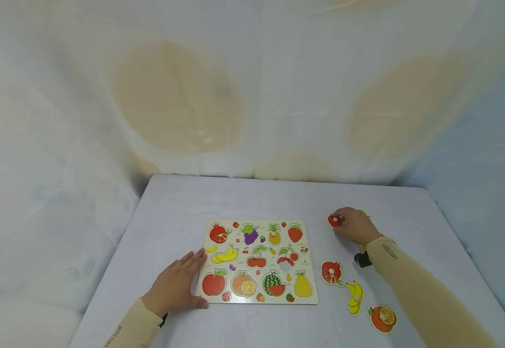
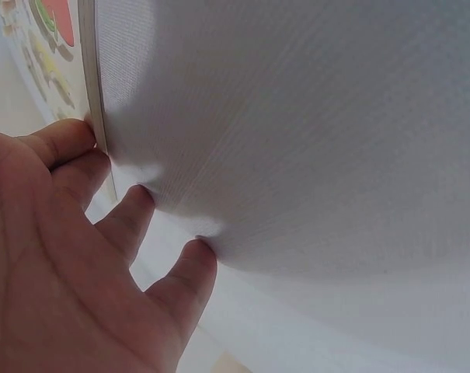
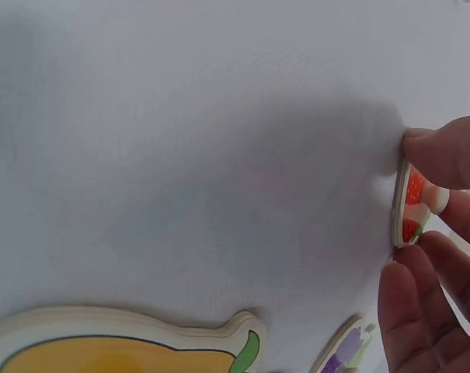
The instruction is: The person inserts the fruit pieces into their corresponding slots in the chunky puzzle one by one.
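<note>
Strawberry piece's risk: the strawberry piece (image 3: 415, 206) could slip or twist, I'd judge, since the grip takes its thin rim at both ends.
Strawberry piece's look: red, pale-specked, green at one end, on flat pale backing, with a light knob (image 3: 437, 199) standing off its face.
Strawberry piece's place: right of the board, at the fingertips — whether it touches the table (image 1: 278, 198), I cannot tell.
Right hand: the right hand (image 1: 353, 226) pinches the piece, thumb opposite fingers.
Grape piece and yellow piece: the grape piece (image 3: 347, 348) and yellow piece (image 3: 126, 357) lie near; a low wrist could knock them.
Pomegranate, banana, orange: the pomegranate piece (image 1: 331, 274), banana piece (image 1: 354, 298) and orange piece (image 1: 382, 319) lie nearer the person; a dragging sleeve (image 1: 426, 295) could shift them.
Board: the fruit board (image 1: 314, 297) lies flat — a push from the left could slide it.
Left hand: the left hand (image 1: 177, 282) touches its left edge, fingers extended, gripping nothing.
</note>
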`<state>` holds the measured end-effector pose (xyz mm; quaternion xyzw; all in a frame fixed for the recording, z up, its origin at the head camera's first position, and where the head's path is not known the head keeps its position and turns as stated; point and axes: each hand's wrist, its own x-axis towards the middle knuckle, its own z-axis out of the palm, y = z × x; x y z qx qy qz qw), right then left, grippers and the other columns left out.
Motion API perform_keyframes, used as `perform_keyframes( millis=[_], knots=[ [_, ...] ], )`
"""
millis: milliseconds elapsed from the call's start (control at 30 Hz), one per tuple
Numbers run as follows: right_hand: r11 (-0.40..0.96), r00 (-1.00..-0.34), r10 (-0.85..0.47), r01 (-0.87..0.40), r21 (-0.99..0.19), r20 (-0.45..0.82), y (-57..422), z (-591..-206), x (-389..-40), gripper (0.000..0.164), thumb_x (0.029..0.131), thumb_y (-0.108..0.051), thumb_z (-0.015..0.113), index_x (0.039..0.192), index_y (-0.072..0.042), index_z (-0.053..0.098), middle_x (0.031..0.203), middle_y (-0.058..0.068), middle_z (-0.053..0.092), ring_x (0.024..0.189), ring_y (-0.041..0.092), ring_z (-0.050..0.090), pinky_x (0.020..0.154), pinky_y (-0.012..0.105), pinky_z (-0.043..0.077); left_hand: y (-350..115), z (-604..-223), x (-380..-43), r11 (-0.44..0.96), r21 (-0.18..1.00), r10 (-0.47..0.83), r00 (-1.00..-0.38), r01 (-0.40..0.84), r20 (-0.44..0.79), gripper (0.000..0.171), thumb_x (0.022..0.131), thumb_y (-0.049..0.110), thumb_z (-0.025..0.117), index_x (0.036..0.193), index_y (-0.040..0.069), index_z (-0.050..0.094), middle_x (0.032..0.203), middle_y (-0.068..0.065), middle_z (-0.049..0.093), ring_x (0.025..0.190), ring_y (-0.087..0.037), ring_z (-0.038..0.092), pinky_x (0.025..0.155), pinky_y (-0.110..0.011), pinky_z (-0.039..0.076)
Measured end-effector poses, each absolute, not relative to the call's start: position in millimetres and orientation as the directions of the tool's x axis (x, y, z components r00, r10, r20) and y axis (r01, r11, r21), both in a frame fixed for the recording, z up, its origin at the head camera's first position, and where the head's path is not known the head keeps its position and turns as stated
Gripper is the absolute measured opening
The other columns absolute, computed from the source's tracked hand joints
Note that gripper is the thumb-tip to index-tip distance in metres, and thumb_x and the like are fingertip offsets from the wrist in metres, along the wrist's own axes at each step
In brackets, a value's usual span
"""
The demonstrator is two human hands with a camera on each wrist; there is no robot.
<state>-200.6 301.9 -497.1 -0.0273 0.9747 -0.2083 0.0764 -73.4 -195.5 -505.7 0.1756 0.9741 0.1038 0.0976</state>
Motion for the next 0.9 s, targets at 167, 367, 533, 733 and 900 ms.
perform_keyframes(
  millis=[167, 367, 533, 733, 900],
  knots=[
    [0.918, -0.988, -0.07, -0.01, -0.395, -0.138, 299.8, -496.2, -200.2, 0.047, 0.083, -0.012, 0.08, 0.125, 0.001, 0.065, 0.117, 0.02, 0.064, 0.101, 0.034, 0.059, 0.092, 0.053, 0.052, -196.2, -506.5, -73.7, 0.917, 0.238, 0.362, -0.919, 0.321, -0.157, 0.115, 0.056, 0.059, 0.091, 0.149, 0.008, 0.046, 0.157, -0.002, 0.038, 0.142, -0.03, 0.035, 0.11, -0.056, 0.035],
    [0.939, -0.991, -0.108, -0.076, -0.336, -0.08, 301.3, -496.0, -198.7, 0.046, 0.081, -0.013, 0.081, 0.123, 0.0, 0.066, 0.122, 0.021, 0.064, 0.109, 0.038, 0.06, 0.096, 0.057, 0.049, -195.6, -504.9, -74.3, 0.919, 0.231, 0.361, -0.918, 0.32, -0.167, 0.114, 0.057, 0.059, 0.091, 0.15, 0.009, 0.046, 0.158, -0.002, 0.037, 0.142, -0.03, 0.035, 0.11, -0.056, 0.036],
    [0.946, -0.989, -0.138, -0.118, -0.302, -0.045, 304.1, -496.5, -198.5, 0.046, 0.08, -0.015, 0.082, 0.121, 0.0, 0.067, 0.124, 0.022, 0.063, 0.11, 0.039, 0.06, 0.096, 0.058, 0.048, -194.7, -501.9, -73.4, 0.92, 0.229, 0.36, -0.917, 0.318, -0.173, 0.114, 0.058, 0.058, 0.09, 0.15, 0.009, 0.045, 0.158, -0.002, 0.037, 0.143, -0.03, 0.035, 0.11, -0.055, 0.036],
    [0.946, -0.989, -0.143, -0.128, -0.298, -0.028, 306.7, -498.3, -198.9, 0.046, 0.079, -0.016, 0.083, 0.12, 0.0, 0.068, 0.121, 0.02, 0.065, 0.105, 0.037, 0.062, 0.093, 0.057, 0.05, -194.4, -500.0, -72.8, 0.92, 0.228, 0.361, -0.917, 0.32, -0.171, 0.114, 0.058, 0.057, 0.091, 0.15, 0.008, 0.045, 0.158, -0.002, 0.037, 0.142, -0.03, 0.035, 0.11, -0.055, 0.036],
    [0.94, -0.987, -0.156, -0.138, -0.312, -0.034, 309.6, -500.2, -200.8, 0.041, 0.078, -0.014, 0.083, 0.114, -0.002, 0.069, 0.114, 0.017, 0.067, 0.099, 0.034, 0.063, 0.089, 0.054, 0.053, -194.0, -500.0, -72.8, 0.921, 0.23, 0.357, -0.917, 0.313, -0.178, 0.114, 0.058, 0.057, 0.091, 0.15, 0.009, 0.045, 0.158, -0.002, 0.037, 0.143, -0.03, 0.035, 0.11, -0.055, 0.036]
  ],
)
